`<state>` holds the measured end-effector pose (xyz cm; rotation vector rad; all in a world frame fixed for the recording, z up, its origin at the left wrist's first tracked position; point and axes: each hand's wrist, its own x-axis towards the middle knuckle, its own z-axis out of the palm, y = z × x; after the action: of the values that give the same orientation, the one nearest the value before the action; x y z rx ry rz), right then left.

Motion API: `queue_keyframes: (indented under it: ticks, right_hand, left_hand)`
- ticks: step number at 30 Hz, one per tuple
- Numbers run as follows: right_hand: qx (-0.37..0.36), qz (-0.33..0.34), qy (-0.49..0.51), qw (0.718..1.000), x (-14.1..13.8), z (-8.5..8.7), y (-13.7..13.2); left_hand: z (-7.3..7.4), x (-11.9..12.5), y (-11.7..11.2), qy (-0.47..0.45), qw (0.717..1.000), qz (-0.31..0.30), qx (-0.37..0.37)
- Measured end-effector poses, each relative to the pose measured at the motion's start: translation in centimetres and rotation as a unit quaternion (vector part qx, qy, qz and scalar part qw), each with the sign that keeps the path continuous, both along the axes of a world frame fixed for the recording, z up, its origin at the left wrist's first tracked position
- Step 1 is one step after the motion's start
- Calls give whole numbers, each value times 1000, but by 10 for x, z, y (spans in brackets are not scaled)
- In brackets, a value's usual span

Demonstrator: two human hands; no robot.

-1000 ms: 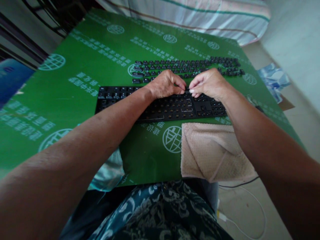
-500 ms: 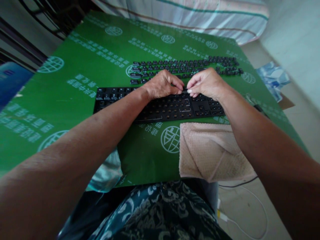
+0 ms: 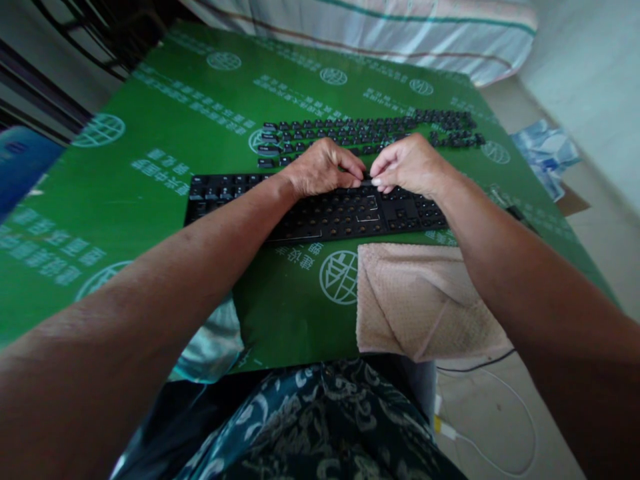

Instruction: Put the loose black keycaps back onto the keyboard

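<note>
A black keyboard (image 3: 350,230) lies on the green table, most of its sockets bare, with keycaps fitted at its upper left. Over its upper edge, my left hand (image 3: 325,167) is closed, thumb and forefinger pinched together. Facing it, my right hand (image 3: 407,163) pinches in the same way. A small dark piece that looks like a keycap (image 3: 367,181) sits between both sets of fingertips, partly hidden by them. Beyond the hands, loose black keycaps (image 3: 345,124) stand in rows, a few covered by my fingers.
A beige cloth (image 3: 415,300) lies at the front edge of the green table (image 3: 165,120). A teal cloth (image 3: 215,343) is beside my left forearm. Past the table are a striped bed cover (image 3: 400,33) and a white cable (image 3: 493,447) on the floor.
Both hands hold nearly the same pinch over the keyboard, with only slight finger movement. The whole view has shifted a little.
</note>
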<state>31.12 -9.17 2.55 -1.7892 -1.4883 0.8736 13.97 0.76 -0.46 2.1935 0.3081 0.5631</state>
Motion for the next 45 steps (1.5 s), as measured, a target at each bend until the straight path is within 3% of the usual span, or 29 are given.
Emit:
queue_keyframes:
  ticks: [45]
  right_hand:
    - [0,31,-55,998,-1,1,1]
  left_hand:
    - [-1,-1,0,-3,1000,-7,-4]
